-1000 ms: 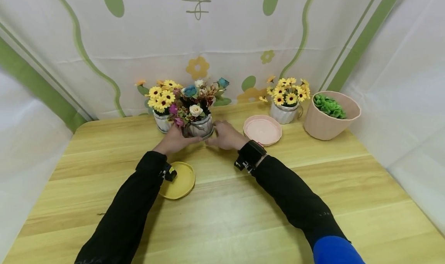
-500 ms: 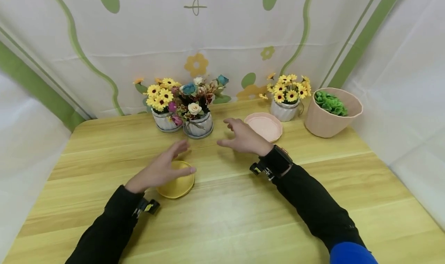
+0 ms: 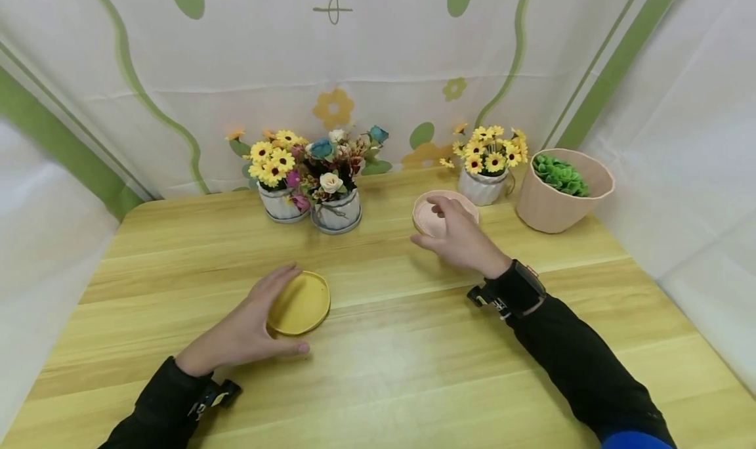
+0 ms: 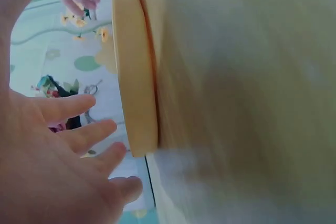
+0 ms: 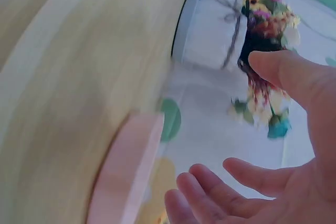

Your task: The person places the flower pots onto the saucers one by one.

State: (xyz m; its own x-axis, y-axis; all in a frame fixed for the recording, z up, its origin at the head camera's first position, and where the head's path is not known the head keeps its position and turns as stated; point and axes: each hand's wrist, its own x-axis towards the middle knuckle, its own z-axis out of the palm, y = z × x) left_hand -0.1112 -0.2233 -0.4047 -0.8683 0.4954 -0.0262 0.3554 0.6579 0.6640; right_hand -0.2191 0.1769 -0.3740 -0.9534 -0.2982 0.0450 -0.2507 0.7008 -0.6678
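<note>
My left hand (image 3: 248, 324) hovers at the left side of a round yellow saucer (image 3: 304, 304), thumb and fingers spread apart. In the left wrist view the saucer's rim (image 4: 136, 77) stands a little beyond my fingertips (image 4: 118, 153). Over the near edge of a pink scalloped saucer (image 3: 426, 218) is my right hand (image 3: 463, 239), holding nothing, its fingers loosely bent. The right wrist view has the pink saucer (image 5: 126, 174) beside those fingers; whether they touch it I cannot tell. Behind, a grey-white pot (image 3: 336, 214) of mixed roses stands on the table.
A pot of yellow daisies (image 3: 282, 203) stands left of the rose pot. Another daisy pot (image 3: 483, 188) is at the back right, beside a tall pink planter (image 3: 552, 206) with a green succulent (image 3: 561, 175). A printed cloth (image 3: 248, 55) hangs behind the wooden table (image 3: 378, 383).
Both hands let go of the rose pot and drew away from it. My left hand came back toward me to the yellow saucer; the right moved rightward to the pink saucer.
</note>
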